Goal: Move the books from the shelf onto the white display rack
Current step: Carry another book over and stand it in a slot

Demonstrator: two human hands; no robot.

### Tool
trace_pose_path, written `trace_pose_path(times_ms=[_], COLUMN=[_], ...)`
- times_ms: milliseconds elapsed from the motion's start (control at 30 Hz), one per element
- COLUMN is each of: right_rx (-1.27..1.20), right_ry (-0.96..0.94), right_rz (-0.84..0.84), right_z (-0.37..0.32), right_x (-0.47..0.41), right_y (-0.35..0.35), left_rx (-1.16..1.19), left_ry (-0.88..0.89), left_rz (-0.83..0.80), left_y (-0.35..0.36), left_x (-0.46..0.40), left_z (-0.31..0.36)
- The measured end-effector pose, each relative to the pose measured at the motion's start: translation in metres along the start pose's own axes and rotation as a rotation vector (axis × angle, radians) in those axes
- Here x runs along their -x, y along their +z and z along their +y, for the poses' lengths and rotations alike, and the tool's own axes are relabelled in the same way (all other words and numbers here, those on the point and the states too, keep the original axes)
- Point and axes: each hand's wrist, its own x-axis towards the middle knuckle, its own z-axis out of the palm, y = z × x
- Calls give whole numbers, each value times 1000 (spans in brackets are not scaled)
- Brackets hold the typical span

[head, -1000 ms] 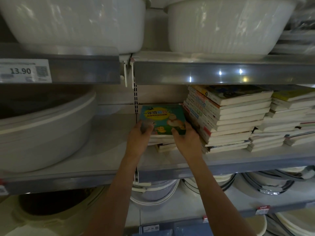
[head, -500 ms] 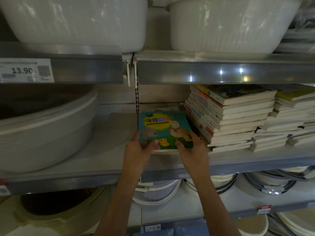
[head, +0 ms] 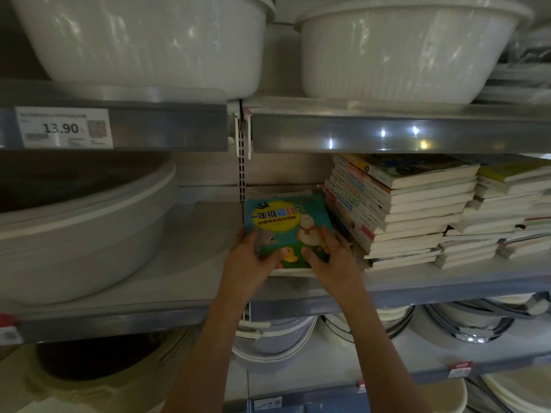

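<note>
so, what i see from my screen:
left hand [head: 249, 265]: my thumb lies on top of the green book [head: 287, 226], fingers curl round its left edge, holding tight.
right hand [head: 334, 262]: it grips the book's right side the same way.
green book: flat on a small pile, at the front of the shelf [head: 185, 272], still low on it.
book stacks [head: 396, 204]: tall, just beside the green book on the right.
tubs [head: 143, 40]: big white ones up top.
price tag [head: 64, 128]: says 13.90.
</note>
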Motion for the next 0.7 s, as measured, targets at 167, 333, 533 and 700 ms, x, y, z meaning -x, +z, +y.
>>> trace_pose_path(times_ms=[167, 333, 533, 700], right_rx=[4, -63, -129, -202], right_ry=[-63, -92, -133, -151], right_rz=[78, 128, 195, 270], right_z=[-1, -4, 1, 1], right_x=[8, 20, 40, 51], right_y=[4, 8, 18, 19], left_rx=[7, -34, 115, 232], left_ry=[4, 43, 6, 54], left_rz=[-10, 36, 18, 23], left_y=[-3, -5, -9, -10], left_x=[3, 16, 30, 36], left_z=[0, -5, -18, -20])
